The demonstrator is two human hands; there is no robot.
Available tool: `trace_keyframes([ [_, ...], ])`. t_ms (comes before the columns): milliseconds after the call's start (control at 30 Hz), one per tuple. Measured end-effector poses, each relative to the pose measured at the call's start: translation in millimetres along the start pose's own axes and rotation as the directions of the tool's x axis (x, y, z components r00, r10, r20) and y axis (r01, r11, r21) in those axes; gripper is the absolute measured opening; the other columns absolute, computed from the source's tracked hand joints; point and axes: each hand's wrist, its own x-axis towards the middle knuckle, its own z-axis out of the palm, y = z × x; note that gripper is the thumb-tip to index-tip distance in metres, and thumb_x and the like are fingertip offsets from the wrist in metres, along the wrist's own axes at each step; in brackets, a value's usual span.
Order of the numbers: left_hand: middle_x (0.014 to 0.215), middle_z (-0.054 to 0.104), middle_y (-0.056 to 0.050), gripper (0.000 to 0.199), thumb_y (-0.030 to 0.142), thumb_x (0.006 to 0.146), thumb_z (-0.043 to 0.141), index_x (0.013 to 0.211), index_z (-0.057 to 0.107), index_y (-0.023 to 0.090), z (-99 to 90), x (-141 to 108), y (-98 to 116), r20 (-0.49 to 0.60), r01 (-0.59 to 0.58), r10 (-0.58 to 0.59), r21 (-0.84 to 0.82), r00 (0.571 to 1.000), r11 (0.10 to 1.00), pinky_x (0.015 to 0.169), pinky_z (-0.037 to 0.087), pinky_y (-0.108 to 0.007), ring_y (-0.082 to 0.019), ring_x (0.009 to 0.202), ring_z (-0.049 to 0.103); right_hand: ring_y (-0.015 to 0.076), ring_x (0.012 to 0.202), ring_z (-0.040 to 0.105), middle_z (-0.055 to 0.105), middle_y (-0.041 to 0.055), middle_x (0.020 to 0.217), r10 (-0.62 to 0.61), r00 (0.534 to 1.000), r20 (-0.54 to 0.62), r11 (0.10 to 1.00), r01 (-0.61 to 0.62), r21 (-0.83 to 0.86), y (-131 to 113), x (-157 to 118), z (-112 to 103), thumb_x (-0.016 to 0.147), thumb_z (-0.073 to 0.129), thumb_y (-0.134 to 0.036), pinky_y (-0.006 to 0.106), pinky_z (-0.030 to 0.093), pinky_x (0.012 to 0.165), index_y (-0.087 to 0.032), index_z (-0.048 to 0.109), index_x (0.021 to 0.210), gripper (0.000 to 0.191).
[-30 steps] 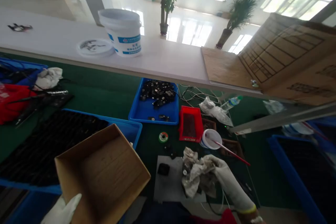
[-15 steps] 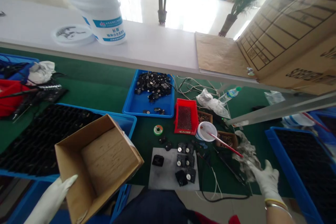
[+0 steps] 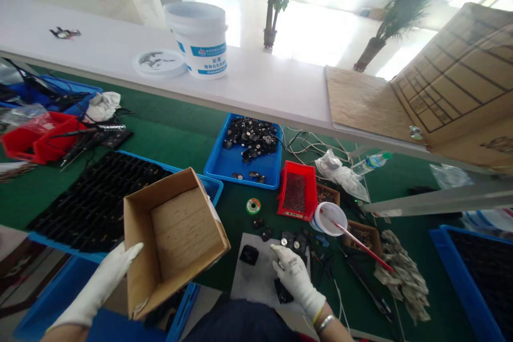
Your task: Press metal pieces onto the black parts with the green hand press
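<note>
My left hand [image 3: 122, 264] in a white glove grips the near left wall of an open cardboard box [image 3: 140, 224]. The box is tilted toward me, and its inside shows bare. My gloved right hand [image 3: 290, 270] is over a grey plate [image 3: 250, 288], fingers a little apart, among small black parts with round silver tops [image 3: 298, 245]. It partly hides them; whether it touches one is unclear. Another black part [image 3: 249, 255] lies on the plate's left side, and one more [image 3: 282, 291] sits below my right hand.
A blue tray [image 3: 216, 163] of black parts, a red bin [image 3: 282, 208], a white tub [image 3: 316, 224] with a red stick and a solder reel [image 3: 253, 206] stand beyond the plate. A crumpled rag [image 3: 404, 278] lies right. A white shelf [image 3: 276, 91] crosses above.
My right hand has moved left from beside the rag to over the black parts on the plate. My left hand still holds the cardboard box. The view has shifted.
</note>
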Motion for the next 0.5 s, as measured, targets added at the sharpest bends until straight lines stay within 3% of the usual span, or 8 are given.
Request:
trace_keyframes([
  [100,0.082,0.078,-0.010,0.037,0.045,0.073,0.062,0.097,0.066,0.016,-0.8,10.1,-0.7,0.107,0.099,-0.086,-0.116,0.990,0.988,0.067,0.062,-0.037,-0.036,0.085,0.075,0.0277,0.125,0.063,0.063,0.0123,0.142,-0.141,0.976,0.166,0.986,0.154,-0.066,-22.0,40.4,11.2,0.085,0.062,-0.016,0.045,0.052,0.108,-0.023,0.059,0.143,0.058],
  [200,0.084,0.078,-0.011,0.038,0.047,0.067,0.066,0.093,0.067,0.019,0.0,17.0,-4.6,0.094,0.122,-0.106,-0.184,0.990,0.975,0.068,0.063,-0.041,-0.038,0.085,0.075,0.0348,0.135,0.054,0.048,0.0137,0.157,-0.256,0.902,0.347,0.941,0.314,-0.122,-42.5,64.2,32.1,0.083,0.071,-0.018,0.057,0.049,0.107,-0.029,0.053,0.147,0.068],
  [300,0.090,0.079,-0.012,0.037,0.049,0.064,0.066,0.089,0.067,0.021,2.4,22.4,-12.7,0.082,0.099,-0.084,-0.206,0.993,0.973,0.070,0.063,-0.040,-0.039,0.089,0.075,0.0330,0.142,0.049,0.053,0.0029,0.154,-0.330,0.796,0.507,0.878,0.456,-0.145,-58.5,74.9,61.6,0.086,0.071,-0.017,0.063,0.043,0.112,-0.038,0.063,0.133,0.052],
  [367,0.091,0.080,-0.013,0.038,0.051,0.064,0.066,0.087,0.067,0.021,4.4,26.1,-20.2,0.079,0.079,-0.065,-0.185,0.995,0.980,0.070,0.063,-0.039,-0.039,0.090,0.076,0.0318,0.140,0.050,0.059,0.0007,0.148,-0.333,0.755,0.565,0.847,0.503,-0.172,-62.6,77.8,79.2,0.088,0.072,-0.017,0.064,0.041,0.114,-0.037,0.067,0.125,0.042],
  [500,0.094,0.080,-0.013,0.040,0.053,0.067,0.067,0.090,0.067,0.021,8.2,31.5,-33.9,0.093,0.042,-0.025,-0.184,0.995,0.982,0.073,0.063,-0.037,-0.038,0.092,0.076,0.0327,0.133,0.057,0.065,0.0106,0.140,-0.289,0.766,0.575,0.823,0.505,-0.259,-54.0,77.9,98.0,0.092,0.066,-0.016,0.064,0.047,0.109,-0.028,0.070,0.123,0.034],
])
